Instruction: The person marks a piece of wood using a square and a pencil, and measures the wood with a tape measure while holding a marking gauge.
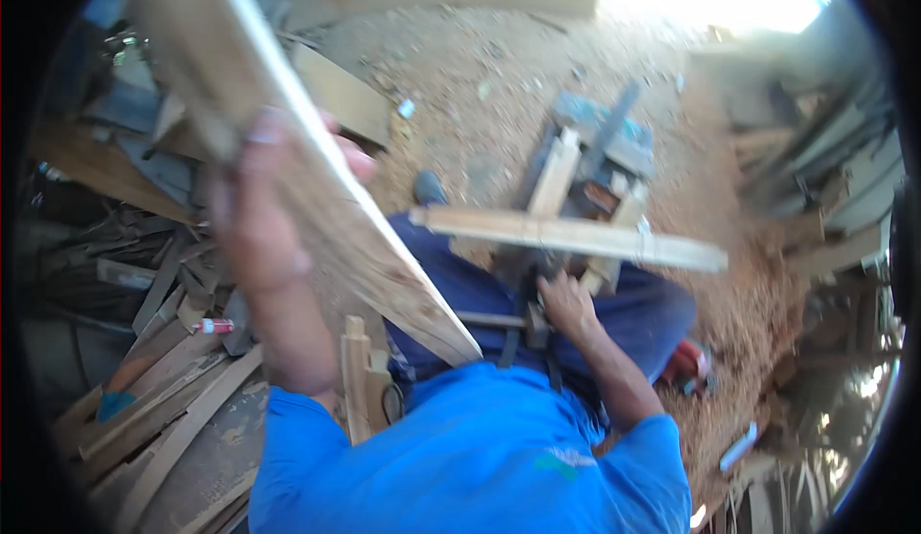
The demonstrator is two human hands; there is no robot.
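Observation:
My left hand (273, 203) is raised at the left, its fingers wrapped round a long wooden board (341, 213). The board slants from the upper left down to my waist. Over my lap, my right hand (568, 304) is closed beside a dark metal piece; what lies inside its fingers is hidden. A hammer-like tool (489, 320) with a straight handle lies across my lap, its dark head close to that hand. Just beyond my fingers, a pale wooden strip (576, 234) runs crosswise over other wood pieces (554, 174).
A worn blue-grey bench or block (633, 141) stands ahead of me. Scrap wood (182, 371) is heaped at the left, with a small red-and-white tube (213, 326) on it. Sawdust and shavings (739, 342) cover the right floor, near a red tool (686, 366). More boards (854, 198) lean at far right.

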